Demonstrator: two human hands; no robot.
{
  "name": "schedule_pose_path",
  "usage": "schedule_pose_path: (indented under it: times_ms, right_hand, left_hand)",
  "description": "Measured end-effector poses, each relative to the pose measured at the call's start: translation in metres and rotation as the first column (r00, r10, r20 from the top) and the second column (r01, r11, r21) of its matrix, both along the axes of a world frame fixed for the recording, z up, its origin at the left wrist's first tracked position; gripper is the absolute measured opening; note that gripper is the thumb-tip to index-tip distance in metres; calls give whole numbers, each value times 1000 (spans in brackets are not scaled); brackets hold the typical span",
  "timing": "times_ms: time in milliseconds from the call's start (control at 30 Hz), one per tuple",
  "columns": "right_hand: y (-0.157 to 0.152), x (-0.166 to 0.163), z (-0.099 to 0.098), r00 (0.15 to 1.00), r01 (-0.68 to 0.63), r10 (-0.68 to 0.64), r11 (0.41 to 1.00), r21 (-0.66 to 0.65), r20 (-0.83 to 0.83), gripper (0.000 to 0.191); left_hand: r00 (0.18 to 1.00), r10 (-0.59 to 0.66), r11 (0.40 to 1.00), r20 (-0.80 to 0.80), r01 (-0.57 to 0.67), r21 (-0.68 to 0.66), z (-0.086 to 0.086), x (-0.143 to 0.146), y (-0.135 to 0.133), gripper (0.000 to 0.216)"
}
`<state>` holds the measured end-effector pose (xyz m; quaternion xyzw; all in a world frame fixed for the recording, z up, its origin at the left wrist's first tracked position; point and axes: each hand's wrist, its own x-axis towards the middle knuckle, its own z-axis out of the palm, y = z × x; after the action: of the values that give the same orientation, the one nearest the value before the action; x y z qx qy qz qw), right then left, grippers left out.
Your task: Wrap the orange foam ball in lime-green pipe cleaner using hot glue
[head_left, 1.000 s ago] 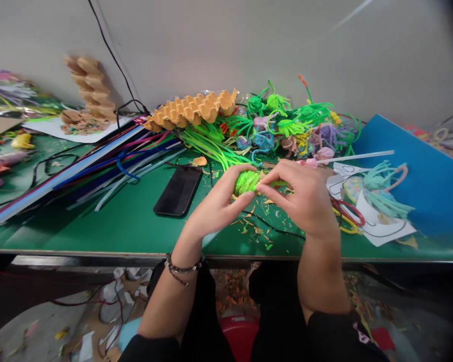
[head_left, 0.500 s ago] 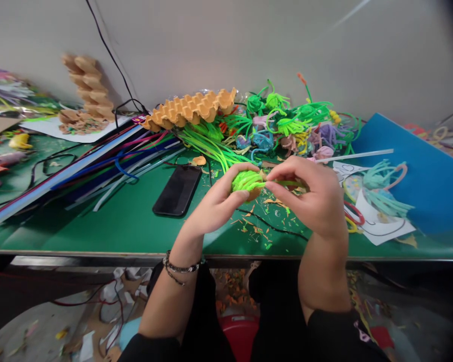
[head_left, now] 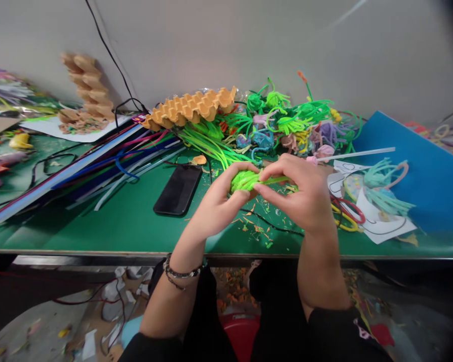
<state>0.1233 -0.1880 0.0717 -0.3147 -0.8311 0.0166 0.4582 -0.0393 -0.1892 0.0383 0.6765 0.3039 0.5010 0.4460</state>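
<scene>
Bright green pipe cleaners are wrapped into a bundle [head_left: 244, 181], which my left hand [head_left: 221, 201] holds between thumb and fingers. Thumb and fingertips of my right hand [head_left: 300, 188] pinch a green pipe cleaner [head_left: 277, 179] at the bundle's right side; its loose end points right under the fingers. Both hands are closed and nearly touching, just above the green table [head_left: 117, 226]. The far side of the bundle is hidden by my left fingers. Small orange and green scraps [head_left: 258, 229] lie below the hands.
A black phone [head_left: 178, 190] lies left of my hands. Behind are an egg-carton tray [head_left: 192, 108] and a heap of coloured pipe-cleaner pieces [head_left: 287, 120]. Long pipe cleaners [head_left: 109, 166] spread leftward. On the right are scissors [head_left: 353, 213], paper cutouts [head_left: 388, 229] and a blue board [head_left: 426, 176].
My right hand has moved left, closer to the bundle, with the pinched pipe cleaner. The brownish patch seen earlier on the bundle is now mostly covered. My left hand stays nearly still.
</scene>
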Motion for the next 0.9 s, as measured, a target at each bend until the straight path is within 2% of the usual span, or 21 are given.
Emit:
schedule_pose_path:
  times_ms: [133,267,367,467,567,733,900]
  right_hand:
    - [0,-3,-2,999,30,-30,999,13,18,10]
    - [-2,-5,-5,996,88,-87,995,-50,17,10]
    - [-4,-5,-7,993,117,-117,989,-95,11,13]
    - [-5,-5,-7,993,119,-120,986,-117,3,16]
    - [-4,-5,-5,996,78,-84,987,-144,-34,14]
    - [-4,1,-1,985,-68,31,973,-221,-168,5]
    - [-4,4,1,984,-61,35,987,-146,-175,9]
  left_hand:
    - [992,84,994,-93,-76,82,0,-1,2,30]
    - [961,202,955,-191,-150,257,2,-2,2,31]
    - [935,265,915,-237,-166,368,2,-2,2,30]
    - [929,271,901,-253,-153,405,3,-3,1,31]
    - [955,200,938,-218,-123,323,3,-5,0,33]
    - [999,32,996,-18,-30,81,-1,-9,3,33]
    - [997,-23,999,72,26,-40,-8,-10,11,36]
